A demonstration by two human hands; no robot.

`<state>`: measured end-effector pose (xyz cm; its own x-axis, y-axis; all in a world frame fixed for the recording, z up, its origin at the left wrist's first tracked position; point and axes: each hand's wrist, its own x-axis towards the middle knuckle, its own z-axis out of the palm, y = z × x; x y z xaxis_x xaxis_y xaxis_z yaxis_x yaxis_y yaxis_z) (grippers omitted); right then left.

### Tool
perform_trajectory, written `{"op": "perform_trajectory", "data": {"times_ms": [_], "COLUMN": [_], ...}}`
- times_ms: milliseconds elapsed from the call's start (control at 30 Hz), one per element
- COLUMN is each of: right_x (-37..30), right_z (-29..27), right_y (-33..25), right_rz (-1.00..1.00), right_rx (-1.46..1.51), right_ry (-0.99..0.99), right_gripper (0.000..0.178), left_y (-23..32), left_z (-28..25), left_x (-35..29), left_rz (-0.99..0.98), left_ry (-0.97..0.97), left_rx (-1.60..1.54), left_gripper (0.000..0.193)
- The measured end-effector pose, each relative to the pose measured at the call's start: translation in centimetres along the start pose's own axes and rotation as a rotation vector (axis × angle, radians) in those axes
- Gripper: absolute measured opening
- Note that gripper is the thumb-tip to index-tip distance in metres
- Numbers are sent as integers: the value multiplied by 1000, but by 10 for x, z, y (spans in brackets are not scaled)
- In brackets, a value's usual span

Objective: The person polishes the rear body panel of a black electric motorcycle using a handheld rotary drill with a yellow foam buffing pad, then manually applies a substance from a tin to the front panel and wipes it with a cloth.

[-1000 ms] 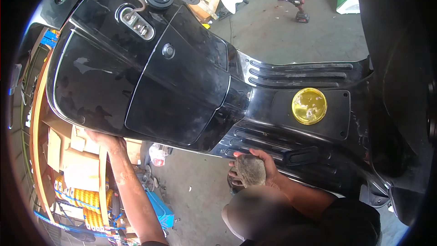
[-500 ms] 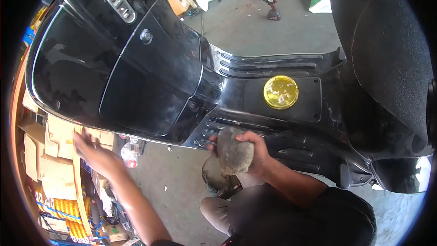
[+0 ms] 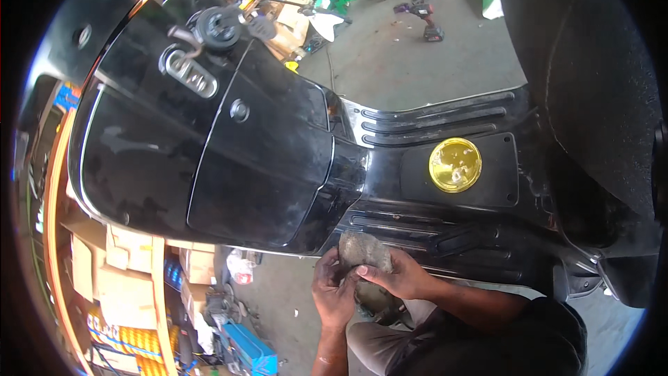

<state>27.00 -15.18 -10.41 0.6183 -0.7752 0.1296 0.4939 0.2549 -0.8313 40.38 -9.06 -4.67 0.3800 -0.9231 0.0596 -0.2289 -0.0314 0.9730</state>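
Observation:
Both my hands meet in front of my lap, at the near edge of a black scooter's footboard (image 3: 362, 209). A worn grey pad (image 3: 367, 251), perhaps a folded cloth or sponge, is between them. My right hand (image 3: 403, 275) grips it from the right, thumb across its near side. My left hand (image 3: 332, 289) closes on its left lower edge, and its fingertips are partly hidden. On the footboard's flat middle stands a round yellow tin (image 3: 455, 166) with whitish lumps inside.
The scooter's glossy front panel (image 3: 264, 167) rises on the left, with a key lock and hook. Its dark seat (image 3: 605, 83) overhangs the right. A cordless drill (image 3: 423, 21) lies on the floor beyond. Cardboard boxes (image 3: 129, 292) fill a shelf at the lower left.
My left hand has come in from the far left and now holds the pad together with my right hand. The view has shifted, so the scooter appears lower and further right.

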Motion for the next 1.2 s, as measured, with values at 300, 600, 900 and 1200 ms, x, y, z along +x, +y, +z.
{"op": "perform_trajectory", "data": {"times_ms": [300,600,900,1200], "right_x": [75,316,309,221], "right_z": [-16,-80,-71,-71], "right_y": [-64,-75,-76,-125], "right_rz": [-427,-755,-783,-353], "right_rx": [-248,-778,-979,-752], "right_ry": [482,653,678,449], "right_gripper": [27,25,30,32], "left_y": [156,255,249,244], "left_z": [-71,-111,-110,-120], "left_x": [31,147,140,149], "left_rz": [990,1327,1327,1265], "left_ry": [652,749,782,836], "left_rx": [1067,532,514,590], "left_gripper": [52,68,69,75]}}
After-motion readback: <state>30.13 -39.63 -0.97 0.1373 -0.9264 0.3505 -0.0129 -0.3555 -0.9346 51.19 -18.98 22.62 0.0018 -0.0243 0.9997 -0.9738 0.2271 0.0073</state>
